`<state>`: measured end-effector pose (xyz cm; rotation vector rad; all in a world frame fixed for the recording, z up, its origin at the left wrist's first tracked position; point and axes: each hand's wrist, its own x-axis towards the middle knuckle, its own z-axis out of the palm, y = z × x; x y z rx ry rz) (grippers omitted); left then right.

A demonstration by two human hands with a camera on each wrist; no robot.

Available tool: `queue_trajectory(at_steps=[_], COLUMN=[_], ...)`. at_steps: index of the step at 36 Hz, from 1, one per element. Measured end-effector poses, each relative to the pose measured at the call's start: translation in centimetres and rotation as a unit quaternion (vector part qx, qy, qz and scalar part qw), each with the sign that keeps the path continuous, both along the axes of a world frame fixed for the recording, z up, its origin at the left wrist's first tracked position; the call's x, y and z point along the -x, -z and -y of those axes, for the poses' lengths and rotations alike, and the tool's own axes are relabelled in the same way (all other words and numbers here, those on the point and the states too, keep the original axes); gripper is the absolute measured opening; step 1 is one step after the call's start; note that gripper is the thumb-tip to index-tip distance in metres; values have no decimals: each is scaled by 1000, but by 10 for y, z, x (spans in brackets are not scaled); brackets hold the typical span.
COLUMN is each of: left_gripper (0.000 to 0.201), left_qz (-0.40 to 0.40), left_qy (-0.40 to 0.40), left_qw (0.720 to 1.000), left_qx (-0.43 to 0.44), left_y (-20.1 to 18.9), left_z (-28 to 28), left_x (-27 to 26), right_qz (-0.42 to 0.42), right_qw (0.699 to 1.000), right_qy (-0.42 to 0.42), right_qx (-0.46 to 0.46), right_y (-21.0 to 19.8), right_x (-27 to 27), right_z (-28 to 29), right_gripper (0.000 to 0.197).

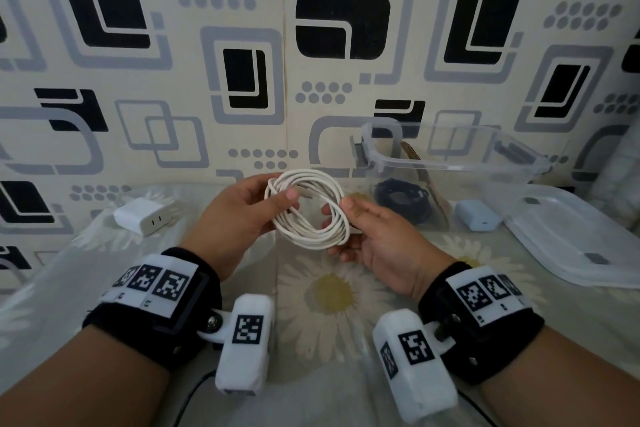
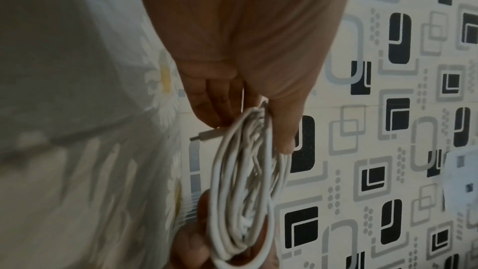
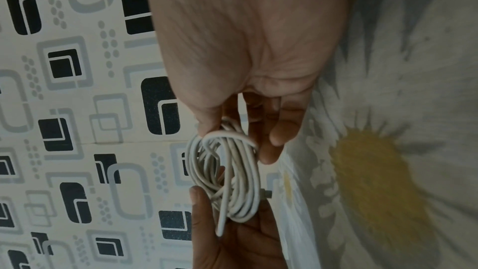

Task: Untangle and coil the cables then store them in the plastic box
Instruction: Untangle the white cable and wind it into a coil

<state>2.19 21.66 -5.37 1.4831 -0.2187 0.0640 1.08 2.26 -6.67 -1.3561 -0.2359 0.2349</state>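
Note:
A coiled white cable (image 1: 310,211) hangs between both hands above the daisy-print cloth. My left hand (image 1: 242,215) pinches the coil's left side, thumb on top. My right hand (image 1: 367,229) holds the right side between thumb and fingers. In the left wrist view the white cable (image 2: 245,181) runs from my left hand (image 2: 258,109) down to the other hand, a plug end sticking out leftwards. The right wrist view shows the white cable (image 3: 227,179) under my right hand (image 3: 240,136). A clear plastic box (image 1: 460,163) stands behind to the right, a coiled black cable (image 1: 401,199) inside.
A white charger (image 1: 143,215) lies at the left on the cloth. A pale blue adapter (image 1: 478,215) sits beside the box, and the box's clear lid (image 1: 581,243) lies at the far right. A patterned wall closes off the back.

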Motion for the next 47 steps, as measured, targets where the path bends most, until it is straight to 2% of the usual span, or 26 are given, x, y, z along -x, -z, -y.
queue_trajectory(at_steps=[4,8,14,18,22,27,34,41,45,47], left_gripper=[27,18,36,37,51,45,42,32,27,24], left_qz=[-1,4,4,15,3,9,26,13,22,32], left_qy=[-13,-19,12,23,27,61,14,-60,-53,-49], left_qw=[1000,1000,999,999,1000,998,999,998,997,996], left_qx=[-10,-14,-34,-32,0,-1,-11,-33,-45,-61], left_y=[3,3,4,3,2,4,0,-16,-39,-52], left_z=[-1,1,8,9,9,13,14,20,28,32], left_x=[-1,0,4,6,5,8,11,9,8,7], right_qz=[-20,-9,20,28,63,115,154,158,152,137], right_qw=[1000,998,998,997,993,984,974,975,966,958], right_qy=[-2,6,-10,-32,-45,-5,47,125,210,252], right_qx=[1,56,57,70,84,139,161,94,21,24], right_y=[1,1,3,4,5,5,-4,-44,-92,-115], right_x=[1,-1,0,1,1,0,1,-3,-12,-21], right_z=[-1,-3,-5,-5,-5,-6,-4,2,13,23], right_gripper=[28,31,41,36,49,32,19,11,10,10])
